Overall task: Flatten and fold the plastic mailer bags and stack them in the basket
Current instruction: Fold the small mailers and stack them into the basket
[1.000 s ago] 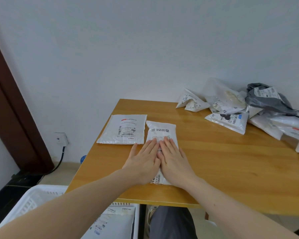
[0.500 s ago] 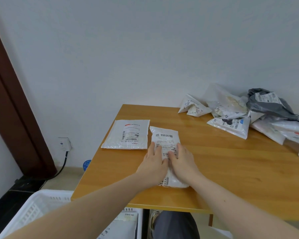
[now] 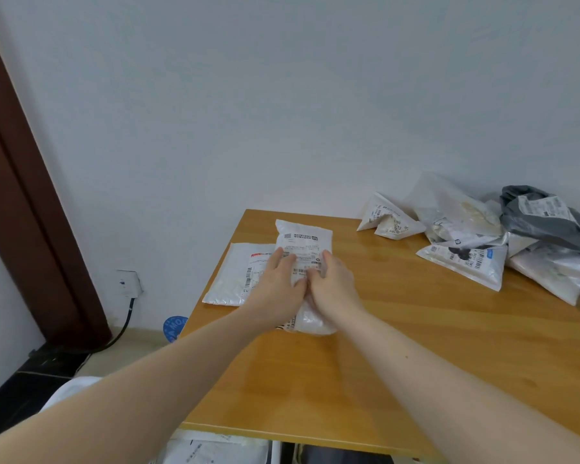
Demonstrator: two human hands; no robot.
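A plain white wall backs a wooden desk [image 3: 399,329], with a dark door frame at the left. Near the desk's left side a white mailer bag [image 3: 303,249] lies lengthwise, its far end overlapping a flat mailer [image 3: 235,279] beside it. The left hand [image 3: 277,286] rests on the bag with fingers [image 3: 282,257] fairly straight and together; the right hand [image 3: 332,283] has fingers curled over the bag's right edge, gripping it. The risk, as I judge it, is trapped air: the near end looks puffed, so a fold made now could spring open, or the slick plastic could slide and drag the flat mailer askew. A heap of unflattened bags [image 3: 482,236] waits at the far right. Below the desk's near edge, the white basket [image 3: 275,452] already holds labelled mailers, though little of it shows.
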